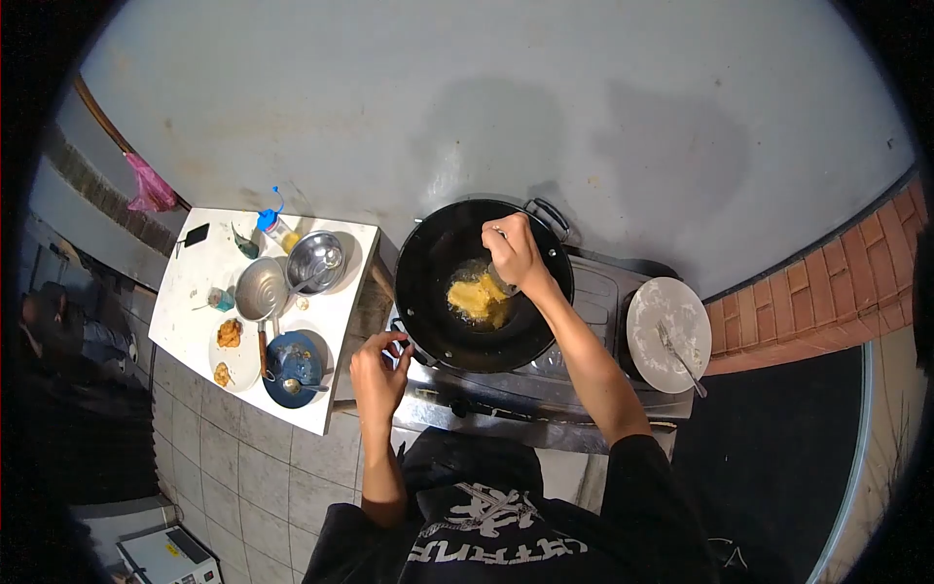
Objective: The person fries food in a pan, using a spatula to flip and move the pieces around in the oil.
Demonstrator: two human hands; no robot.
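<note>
A black wok (438, 311) sits on a steel stove (545, 389), with yellow food (477, 295) frying in oil at its middle. My right hand (514, 251) is over the wok, shut on a utensil handle whose end reaches into the yellow food. My left hand (377, 375) hovers at the wok's near left rim, fingers apart and curled, holding nothing. Whether it touches the wok's handle I cannot tell.
A white side table (195, 292) on the left bears a steel bowl (313, 261), a small pan (259, 290), a blue plate (292, 358), fried pieces on a plate (230, 334), a bottle (274, 227) and a phone (196, 235). A white plate with a fork (666, 334) rests right of the stove.
</note>
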